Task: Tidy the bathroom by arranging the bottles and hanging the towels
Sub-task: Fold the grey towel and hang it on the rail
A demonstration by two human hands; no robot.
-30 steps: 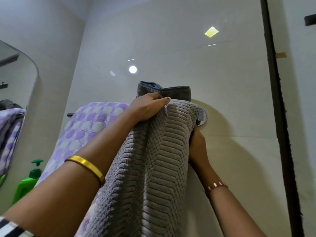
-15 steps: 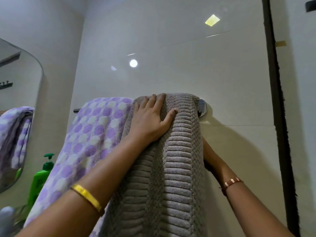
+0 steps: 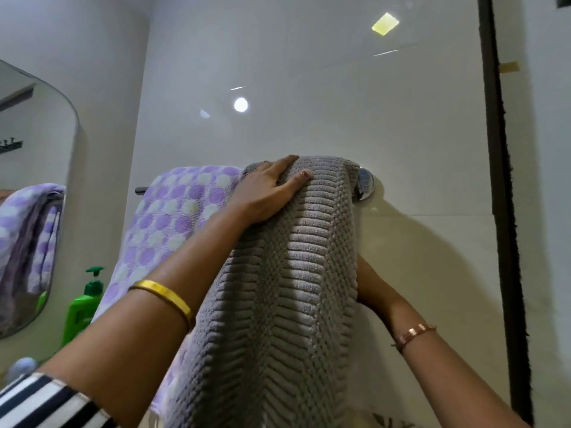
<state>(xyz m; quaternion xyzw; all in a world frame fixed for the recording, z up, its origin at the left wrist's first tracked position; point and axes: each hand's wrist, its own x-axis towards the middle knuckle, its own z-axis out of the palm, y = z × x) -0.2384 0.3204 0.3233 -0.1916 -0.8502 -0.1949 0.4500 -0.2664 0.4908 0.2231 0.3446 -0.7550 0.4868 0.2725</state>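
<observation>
A grey ribbed towel (image 3: 287, 298) hangs over the wall-mounted towel rail, whose chrome end mount (image 3: 366, 182) shows at its right. My left hand (image 3: 265, 193) lies flat on the towel's top fold, fingers spread, pressing it against the rail. My right hand (image 3: 369, 288) reaches behind the towel's right edge and grips the back layer; its fingers are hidden. A purple and white dotted towel (image 3: 173, 223) hangs on the same rail just to the left, touching the grey one.
A green pump bottle (image 3: 82, 307) stands low at the left under the dotted towel. A rounded mirror (image 3: 34, 196) on the left wall reflects the towels. A dark vertical frame (image 3: 500, 211) runs down the right side.
The grey towel has been pulled down over the rail and its raised dark fold is gone. My left hand flattened on top; my right hand slid lower behind the towel.
</observation>
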